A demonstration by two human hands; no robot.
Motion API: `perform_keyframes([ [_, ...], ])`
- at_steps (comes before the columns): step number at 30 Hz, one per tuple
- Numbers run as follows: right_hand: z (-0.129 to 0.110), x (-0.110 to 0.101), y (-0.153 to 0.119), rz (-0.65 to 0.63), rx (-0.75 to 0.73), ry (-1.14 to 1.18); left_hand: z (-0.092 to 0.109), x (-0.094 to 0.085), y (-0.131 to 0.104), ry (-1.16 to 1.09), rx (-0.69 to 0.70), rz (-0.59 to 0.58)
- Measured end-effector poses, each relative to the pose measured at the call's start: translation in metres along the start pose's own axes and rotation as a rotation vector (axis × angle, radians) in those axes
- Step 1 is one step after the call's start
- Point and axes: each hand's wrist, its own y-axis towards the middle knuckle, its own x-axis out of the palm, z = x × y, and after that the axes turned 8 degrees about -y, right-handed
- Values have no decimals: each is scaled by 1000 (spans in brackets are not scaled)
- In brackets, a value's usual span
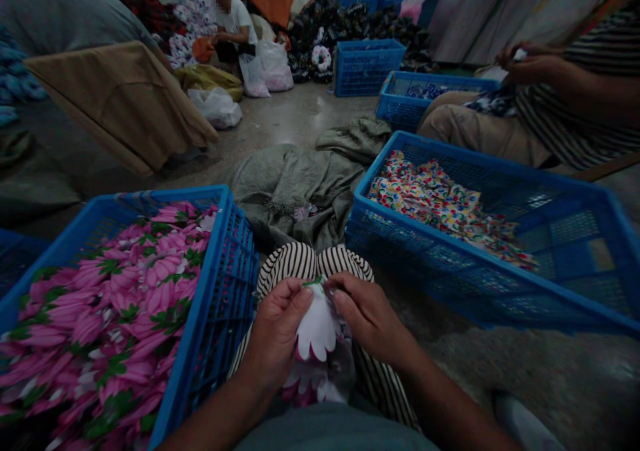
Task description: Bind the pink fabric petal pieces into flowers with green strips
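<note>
A white, scalloped fabric piece (317, 324) with a pink edge and a bit of green at its top hangs between my hands, above my striped lap. My left hand (280, 321) pinches its upper left side between thumb and fingers. At its upper right, my right hand (367, 311) is closed, with thumb and fingertips pressed together at the piece's edge. More pink and white pieces (305, 388) lie in my lap below. The fingertips of my right hand partly hide what they grip.
A blue crate (225, 238) of pink and green fabric pieces stands at left, another blue crate (435, 234) with colourful patterned pieces at right. Grey-green sacking (295, 178) lies ahead. A person in stripes (580, 91) sits at right; another person (235, 24) sits farther back.
</note>
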Motion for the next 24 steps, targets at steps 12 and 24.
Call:
perform_keyframes([
  [12,-3,0,4,-26,-18,32,-3,-5,-7,97,-8,-82],
  [24,16,29,4,257,509,1171,1,-5,3,-99,8,-80],
])
